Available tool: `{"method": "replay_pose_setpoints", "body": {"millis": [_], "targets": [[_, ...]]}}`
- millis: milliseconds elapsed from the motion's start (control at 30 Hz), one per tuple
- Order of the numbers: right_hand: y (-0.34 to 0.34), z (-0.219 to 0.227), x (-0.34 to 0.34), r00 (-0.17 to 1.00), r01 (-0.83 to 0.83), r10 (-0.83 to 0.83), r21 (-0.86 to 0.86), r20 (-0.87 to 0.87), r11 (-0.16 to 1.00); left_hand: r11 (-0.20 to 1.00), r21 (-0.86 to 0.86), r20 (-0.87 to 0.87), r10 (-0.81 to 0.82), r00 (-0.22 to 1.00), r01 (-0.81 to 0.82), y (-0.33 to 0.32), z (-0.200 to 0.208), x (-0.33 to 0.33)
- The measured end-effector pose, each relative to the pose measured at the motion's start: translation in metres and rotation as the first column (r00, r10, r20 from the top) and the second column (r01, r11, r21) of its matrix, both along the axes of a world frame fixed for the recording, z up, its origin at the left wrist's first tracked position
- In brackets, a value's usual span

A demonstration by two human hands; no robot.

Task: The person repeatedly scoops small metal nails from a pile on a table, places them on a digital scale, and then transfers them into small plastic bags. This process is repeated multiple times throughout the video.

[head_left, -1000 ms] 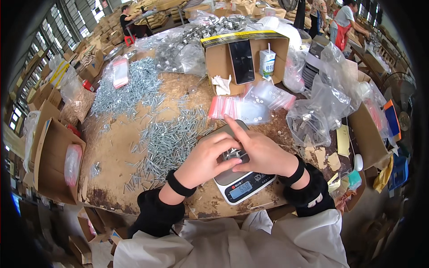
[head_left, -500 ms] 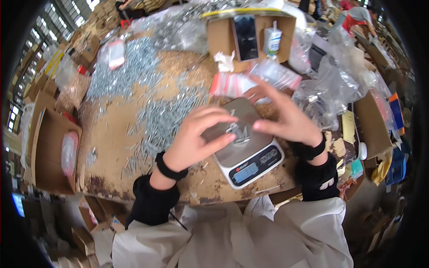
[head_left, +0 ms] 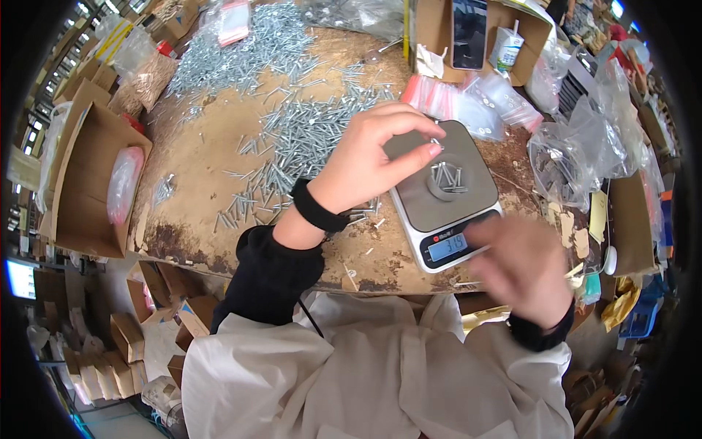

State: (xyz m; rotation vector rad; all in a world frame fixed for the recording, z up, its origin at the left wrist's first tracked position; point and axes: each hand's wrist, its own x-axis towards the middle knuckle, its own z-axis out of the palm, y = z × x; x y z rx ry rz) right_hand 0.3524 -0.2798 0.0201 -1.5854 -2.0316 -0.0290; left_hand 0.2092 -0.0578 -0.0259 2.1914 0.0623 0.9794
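Observation:
A digital kitchen scale (head_left: 417,212) with a grey top plate and a lit display stands at the table's front. A small round dish (head_left: 447,196) on its plate holds several silver screws (head_left: 446,175). My left hand (head_left: 380,146) hovers over the plate's left side, thumb and fingers pinched on some small screws (head_left: 435,143) just above the dish. At the scale's front right corner is my right hand (head_left: 523,263), smeared by motion, so its fingers cannot be made out. A loose pile of silver screws (head_left: 307,135) lies left of my left hand.
A larger screw heap (head_left: 248,55) lies at the far left. Clear zip bags (head_left: 475,110) lie behind the scale, before a cardboard box (head_left: 431,29) holding a phone (head_left: 469,33) and a drink carton (head_left: 506,50). Another open box (head_left: 88,197) stands left; plastic bags (head_left: 563,161) lie right.
My right hand has swung from above the plate down to the scale's front right corner. My left hand stays over the plate, its fingertips now pinched on screws. The view has shifted.

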Motion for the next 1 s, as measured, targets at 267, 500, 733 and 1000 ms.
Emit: {"method": "replay_pose_setpoints", "body": {"millis": [267, 500, 733, 1000], "targets": [[-0.023, -0.121, -0.095, 0.947, -0.236, 0.301, -0.391, 0.114, 0.890, 1.000, 0.008, -0.014, -0.004, 1.000, 0.005, -0.007, 0.006, 0.001], [0.016, -0.241, -0.149, 0.950, -0.117, 0.051, -0.201, -0.307, 0.972, 0.979, 0.061, -0.117, -0.189, 0.975, 0.197, -0.012, 0.014, 0.000], [0.029, -0.267, -0.179, 0.985, -0.153, 0.172, -0.361, 0.021, 0.920, 0.980, -0.135, -0.090, -0.161, 0.983, 0.149, 0.005, 0.019, -0.017], [0.021, -0.263, -0.183, 0.936, -0.311, 0.336, -0.208, 0.101, 0.928, 0.989, -0.106, -0.055, 0.097, 0.994, -0.103, 0.023, 0.004, -0.015]]}}
